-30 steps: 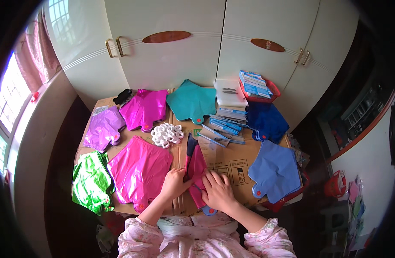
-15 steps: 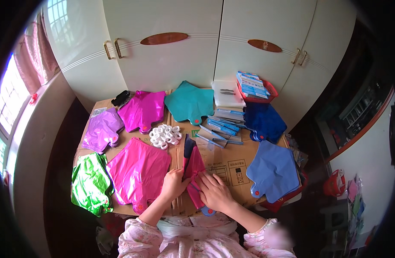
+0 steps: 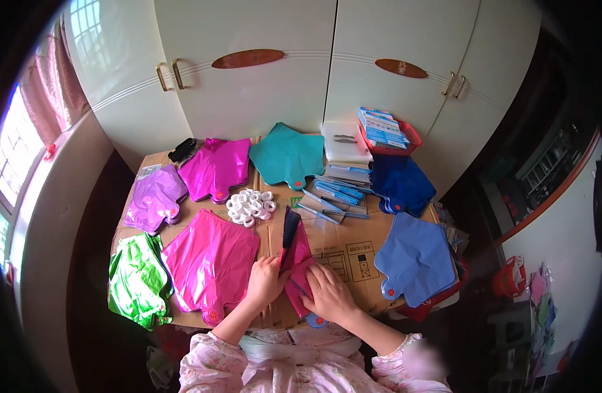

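My left hand point(image 3: 267, 280) is closed on the left edge of a folded bundle of flat foil balloons point(image 3: 298, 252), pink outside with a dark blue layer standing up on its left. Bent over the bundle's right side, my right hand point(image 3: 332, 293) grips it, with the thumb lying across the pink foil. A blue tab with a red dot point(image 3: 318, 321) pokes out below, by the table's front edge. Just left of my hands lies a pile of pink star-shaped foil balloons point(image 3: 210, 259). Behind the bundle is a heap of white ribbon rolls point(image 3: 250, 207).
Cardboard point(image 3: 268, 242) covers the table. Around it lie green point(image 3: 138, 278), purple point(image 3: 155, 196), magenta point(image 3: 216, 167), teal point(image 3: 286, 156), dark blue point(image 3: 400, 183) and light blue foil balloons point(image 3: 415, 259). Blue-and-white packets point(image 3: 340, 190) sit before a red basket point(image 3: 411, 139). White cabinets point(image 3: 248, 98) stand behind.
The fingers of my right hand have bent more over the bundle and shifted slightly toward me. The dark blue layer's upper edge has opened wider. My left hand stays almost where it was.
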Demonstrator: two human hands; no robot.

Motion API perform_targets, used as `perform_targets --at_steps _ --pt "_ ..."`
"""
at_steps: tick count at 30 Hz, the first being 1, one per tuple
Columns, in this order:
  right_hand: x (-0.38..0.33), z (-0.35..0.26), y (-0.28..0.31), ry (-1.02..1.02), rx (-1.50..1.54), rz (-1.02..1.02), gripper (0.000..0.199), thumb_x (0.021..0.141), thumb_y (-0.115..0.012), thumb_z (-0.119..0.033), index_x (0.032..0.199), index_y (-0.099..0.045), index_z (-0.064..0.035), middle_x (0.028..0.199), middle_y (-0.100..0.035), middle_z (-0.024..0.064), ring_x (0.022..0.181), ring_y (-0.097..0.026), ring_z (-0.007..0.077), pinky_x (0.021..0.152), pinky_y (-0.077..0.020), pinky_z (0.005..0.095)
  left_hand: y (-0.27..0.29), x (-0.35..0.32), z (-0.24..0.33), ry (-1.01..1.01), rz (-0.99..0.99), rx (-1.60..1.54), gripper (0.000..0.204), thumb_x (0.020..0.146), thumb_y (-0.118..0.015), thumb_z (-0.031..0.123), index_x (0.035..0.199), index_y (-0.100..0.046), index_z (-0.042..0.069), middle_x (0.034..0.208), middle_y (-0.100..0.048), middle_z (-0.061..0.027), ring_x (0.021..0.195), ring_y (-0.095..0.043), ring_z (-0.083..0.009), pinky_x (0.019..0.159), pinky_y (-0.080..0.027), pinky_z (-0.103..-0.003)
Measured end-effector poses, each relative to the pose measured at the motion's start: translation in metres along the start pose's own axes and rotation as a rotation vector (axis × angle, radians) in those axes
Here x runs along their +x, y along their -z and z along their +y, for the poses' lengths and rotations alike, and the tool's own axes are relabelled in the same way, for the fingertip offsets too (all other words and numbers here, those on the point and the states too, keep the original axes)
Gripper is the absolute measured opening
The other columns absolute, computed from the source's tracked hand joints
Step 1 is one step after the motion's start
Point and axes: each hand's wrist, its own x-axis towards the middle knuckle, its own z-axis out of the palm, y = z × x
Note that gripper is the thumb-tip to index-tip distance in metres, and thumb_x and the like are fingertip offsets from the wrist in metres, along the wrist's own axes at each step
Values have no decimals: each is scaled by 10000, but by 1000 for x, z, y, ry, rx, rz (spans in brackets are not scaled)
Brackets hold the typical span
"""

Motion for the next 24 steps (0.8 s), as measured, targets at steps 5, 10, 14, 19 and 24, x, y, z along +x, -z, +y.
perform_targets --at_steps 5,10,14,19,24 --pt "2 -1 0 -16 -21 37 553 758 -633 -316 1151 -519 55 1246 -491 222 1204 -438 345 1026 -365 426 -3 -6 -4 -44 -74 107 190 734 -671 112 878 -588 21 850 -598 -137 856 -581 -328 748 -448 -405" --pt "4 -4 6 -41 -55 58 578 733 -643 -330 1179 -515 14 1242 -504 192 1174 -463 321 987 -363 436 -1 -6 -10 -101 -75 -36 163 726 -659 76 859 -584 18 806 -568 -134 840 -568 -356 733 -452 -425" --pt "1 -2 4 -52 -83 72 583 724 -649 -345 1186 -519 -15 1241 -509 171 1153 -478 303 961 -355 432 3 -5 -7 -126 -90 -68 192 681 -621 2 870 -591 23 841 -589 -134 855 -578 -349 746 -463 -422" --pt "1 -4 6 -96 -53 -64 500 738 -644 -350 1147 -567 -73 1200 -552 149 1157 -480 299 968 -353 432 -2 -10 -20 -231 -122 -57 222 662 -602 1 879 -604 50 845 -634 -97 882 -590 -283 767 -458 -391" --pt "-2 -1 5 -100 89 9 470 753 -639 -364 1155 -587 -127 1228 -554 128 1226 -440 301 1015 -323 431 5 -9 -15 -344 -123 17 196 660 -608 31 847 -620 87 908 -679 -28 887 -603 -200 778 -440 -341"
